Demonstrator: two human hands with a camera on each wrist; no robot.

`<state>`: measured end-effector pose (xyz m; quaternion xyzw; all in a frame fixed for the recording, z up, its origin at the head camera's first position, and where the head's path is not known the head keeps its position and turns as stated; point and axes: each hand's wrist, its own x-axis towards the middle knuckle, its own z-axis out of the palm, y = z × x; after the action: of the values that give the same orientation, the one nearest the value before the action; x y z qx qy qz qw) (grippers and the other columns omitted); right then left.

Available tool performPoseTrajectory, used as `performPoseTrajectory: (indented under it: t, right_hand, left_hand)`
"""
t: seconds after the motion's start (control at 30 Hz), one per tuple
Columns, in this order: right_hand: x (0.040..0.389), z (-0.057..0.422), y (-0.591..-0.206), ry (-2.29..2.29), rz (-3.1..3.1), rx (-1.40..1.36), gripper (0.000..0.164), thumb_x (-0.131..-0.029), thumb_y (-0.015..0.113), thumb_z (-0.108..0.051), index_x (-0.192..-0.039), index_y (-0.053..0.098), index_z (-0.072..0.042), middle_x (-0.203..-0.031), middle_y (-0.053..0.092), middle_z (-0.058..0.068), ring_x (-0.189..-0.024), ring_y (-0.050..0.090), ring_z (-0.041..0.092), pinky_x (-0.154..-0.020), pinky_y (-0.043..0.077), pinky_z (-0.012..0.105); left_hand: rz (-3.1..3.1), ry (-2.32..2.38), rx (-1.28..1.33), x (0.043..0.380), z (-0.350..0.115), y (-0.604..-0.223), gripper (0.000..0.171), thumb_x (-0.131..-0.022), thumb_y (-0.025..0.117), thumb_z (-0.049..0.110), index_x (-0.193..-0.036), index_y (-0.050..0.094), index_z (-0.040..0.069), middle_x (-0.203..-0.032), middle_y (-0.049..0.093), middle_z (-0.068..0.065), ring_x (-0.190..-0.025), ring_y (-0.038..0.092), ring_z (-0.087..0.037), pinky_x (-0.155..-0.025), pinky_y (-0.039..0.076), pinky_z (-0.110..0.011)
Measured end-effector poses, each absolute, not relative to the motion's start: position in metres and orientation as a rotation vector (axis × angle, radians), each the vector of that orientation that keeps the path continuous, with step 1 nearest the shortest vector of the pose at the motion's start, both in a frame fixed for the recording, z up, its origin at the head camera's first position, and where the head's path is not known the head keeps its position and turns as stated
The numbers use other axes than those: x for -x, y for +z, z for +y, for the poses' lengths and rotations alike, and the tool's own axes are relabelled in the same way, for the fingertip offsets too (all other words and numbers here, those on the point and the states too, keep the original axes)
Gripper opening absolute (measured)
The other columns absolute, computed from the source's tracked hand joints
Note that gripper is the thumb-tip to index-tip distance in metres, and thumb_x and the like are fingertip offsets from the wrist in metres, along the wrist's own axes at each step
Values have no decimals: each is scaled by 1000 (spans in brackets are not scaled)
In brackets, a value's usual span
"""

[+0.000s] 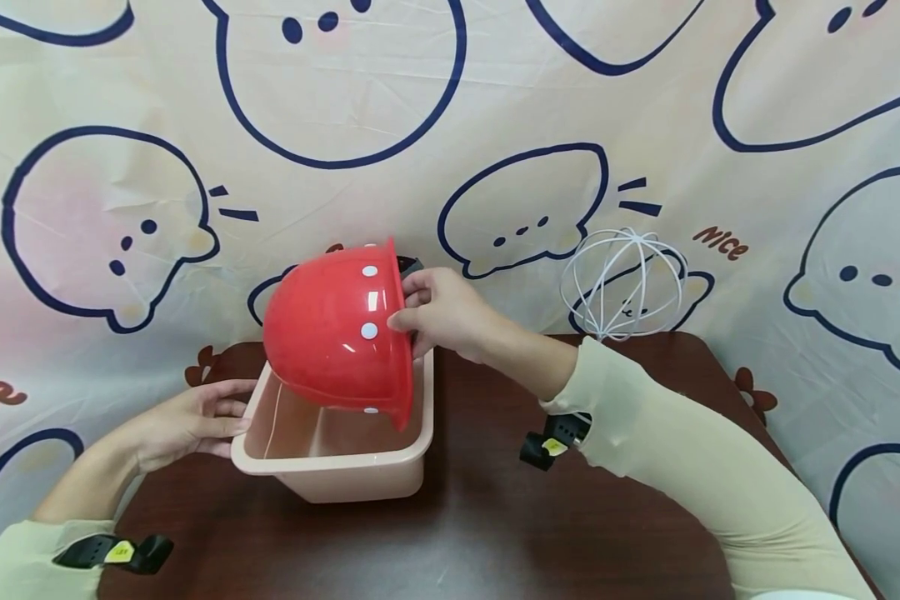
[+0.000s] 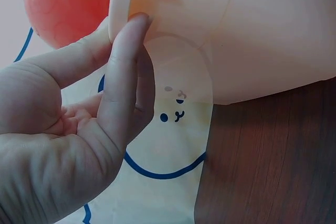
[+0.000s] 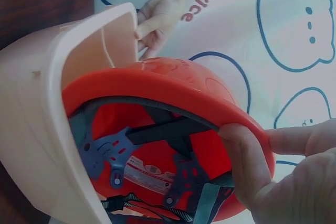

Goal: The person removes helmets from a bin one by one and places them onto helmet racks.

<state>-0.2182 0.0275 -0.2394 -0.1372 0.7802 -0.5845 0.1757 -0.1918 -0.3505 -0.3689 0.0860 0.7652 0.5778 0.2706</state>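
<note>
**The left hand [image 1: 195, 421] on the basin [image 1: 345, 463], the right hand [image 1: 446, 312] on the red helmet [image 1: 330, 321]**

The person's left hand, at the lower left of the head view, is closed on the basin's left rim, with thumb and fingers on either side of the edge. The right hand, near the centre, pinches the red helmet by its brim; fingers curl over the edge, and the palm is off the shell.

The red helmet is left of centre, tipped on its side over the basin's mouth, crown toward the left of the frame and opening toward the right. Its straps [image 3: 163, 130] show inside the shell in the right wrist view. Its lower part hangs within the rim, but whether it touches the basin cannot be told.

Judged from how things lie, the handling is partway along. The red helmet is off the table [image 1: 525, 517] and at the basin; it does not lie flat inside, and neither hand has let go. Whether it is going in or coming out, one moment does not show. Settling it on one side of the rim and releasing it seem to be left. Right of centre, a white wire frame [image 1: 633, 239] stands at the table's back edge, touched by neither hand.
</note>
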Motion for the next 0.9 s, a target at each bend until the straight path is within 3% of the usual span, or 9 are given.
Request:
performPoseTrajectory:
  t: [0.6, 0.9]
  right_hand:
    - [216, 51, -209, -1809, 2179, 451, 50, -90, 76, -7, -135, 55, -4, -116, 66, 13, -100, 71, 29, -79, 63, 41]
    - [214, 65, -212, -1951, 2169, 417, 46, -92, 74, -9, -135, 57, -5, -119, 67, 13, -100, 72, 30, -81, 62, 41]
  left_hand:
    - [2041, 1565, -257, 192, -352, -369, 76, -102, 59, 5, -152, 5, -18, -117, 63, -10, -100, 69, -22, -84, 61, -45]
    - [2081, 1552, -266, 192, -352, -370, 75, -102, 60, 6, -152, 10, -17, -117, 65, -10, -101, 69, -23, -85, 61, -46]
